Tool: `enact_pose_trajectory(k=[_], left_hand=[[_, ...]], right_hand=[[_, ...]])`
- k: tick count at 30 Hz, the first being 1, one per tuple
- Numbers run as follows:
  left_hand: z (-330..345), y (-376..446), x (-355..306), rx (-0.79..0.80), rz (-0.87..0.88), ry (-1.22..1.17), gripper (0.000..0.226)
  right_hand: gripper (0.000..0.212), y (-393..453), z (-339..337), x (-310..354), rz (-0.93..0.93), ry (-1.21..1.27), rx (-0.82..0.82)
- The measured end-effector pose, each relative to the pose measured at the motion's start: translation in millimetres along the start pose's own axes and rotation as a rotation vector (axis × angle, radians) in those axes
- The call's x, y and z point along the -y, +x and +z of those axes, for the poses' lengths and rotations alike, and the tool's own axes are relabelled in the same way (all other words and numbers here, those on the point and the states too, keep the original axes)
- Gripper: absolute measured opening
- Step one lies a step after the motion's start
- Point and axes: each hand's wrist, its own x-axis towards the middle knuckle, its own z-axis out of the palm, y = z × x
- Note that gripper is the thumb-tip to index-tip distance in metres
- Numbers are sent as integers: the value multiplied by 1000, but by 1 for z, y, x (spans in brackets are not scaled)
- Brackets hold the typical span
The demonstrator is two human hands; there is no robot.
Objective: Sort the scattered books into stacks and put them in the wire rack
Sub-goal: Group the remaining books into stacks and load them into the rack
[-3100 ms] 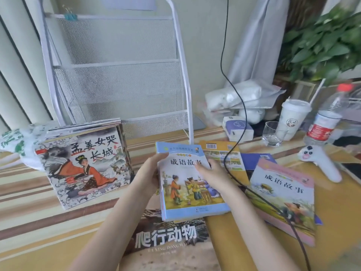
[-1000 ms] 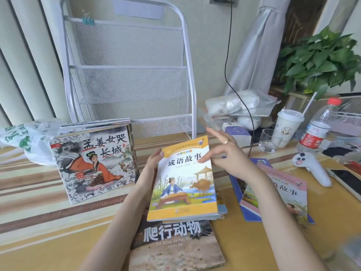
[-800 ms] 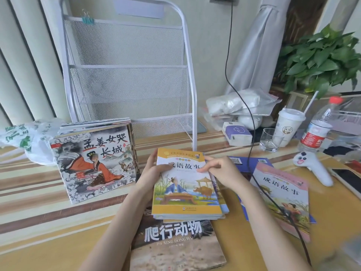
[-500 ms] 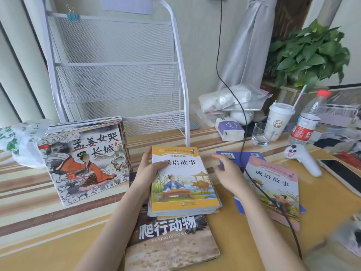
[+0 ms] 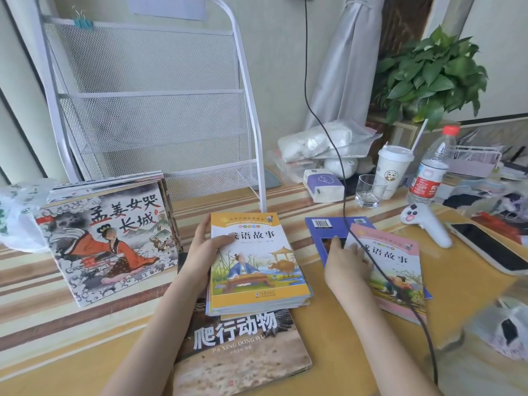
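Note:
A small stack topped by a yellow book (image 5: pixel 257 261) lies in the middle of the table, partly over a large brown reptile book (image 5: pixel 243 355). My left hand (image 5: pixel 205 250) grips the stack's left edge, thumb on the cover. My right hand (image 5: pixel 347 262) rests flat on the left edge of a pink book (image 5: pixel 397 270), which lies over a blue book (image 5: pixel 323 232). Whether its fingers hold the pink book is unclear. A taller stack with a painted cover (image 5: pixel 111 238) stands at the left. The white wire rack (image 5: pixel 160 110) rises behind, its shelves bare.
A black cable (image 5: pixel 343 195) hangs down across the pink book. At the back right stand a tissue pack (image 5: pixel 323 185), a glass (image 5: pixel 368 190), a paper cup (image 5: pixel 393 170), a water bottle (image 5: pixel 428 172) and a white controller (image 5: pixel 428 224). A phone (image 5: pixel 491 247) lies at the right edge.
The yellow book was laid on top of the middle stack. My right hand then left that stack and moved right onto the pink book. My left hand stayed on the stack's edge.

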Motion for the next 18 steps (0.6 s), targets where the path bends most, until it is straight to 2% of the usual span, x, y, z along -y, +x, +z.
enact_pose_trajectory(k=[2,5,10,14,16,18], left_hand=[[0,-2,-1,-4,-1,16,70],[1,-5,-4,-5,-1,38,71],[1,-4,-4,29,8,44,72],[-3,-3,-2,48,-8,15,73],[-5,1,0,67,-35,-17,75],[-9,7,4,48,-27,-53,72]], right_hand=[[76,-7,-3,6,-28,-27,-29],[67,-12,-9,6,-204,-37,-212],[80,-27,-41,3,-335,306,-410],[75,-54,-70,31,-440,420,-548],[76,-75,-75,52,-503,401,-552],[78,-95,-69,78,-588,340,-489]])
